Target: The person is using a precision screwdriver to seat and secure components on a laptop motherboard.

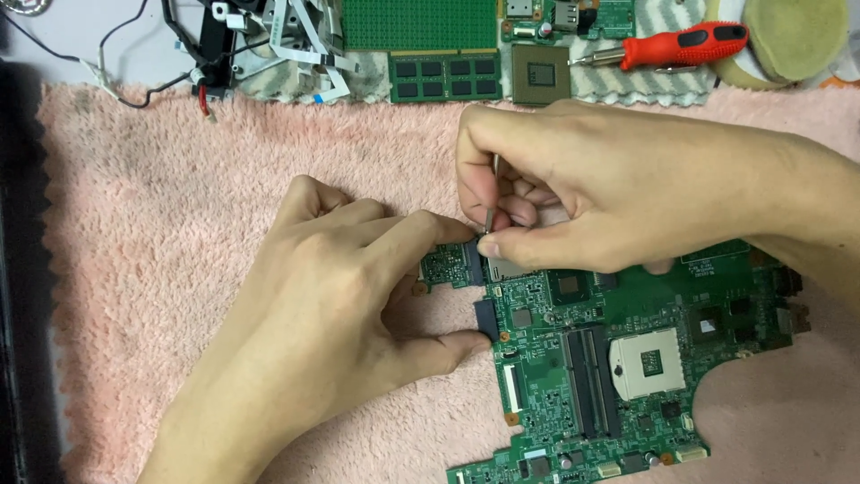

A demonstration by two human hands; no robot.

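**Two hands at the upper left corner of a laptop motherboard**

A pink towel [179, 179] covers the bench. On it, lower right, lies the green motherboard [609, 358] with its pale processor socket [647, 362]. Along the far edge sit a green memory module [445, 76], a square processor chip [540, 74] and a red-handled screwdriver [685, 45]. The left hand [331, 305] braces the board's corner between forefinger and thumb. The right hand [582, 193], fingers pinched narrow, holds a thin metal tool [490, 215] upright, tip touching that corner.
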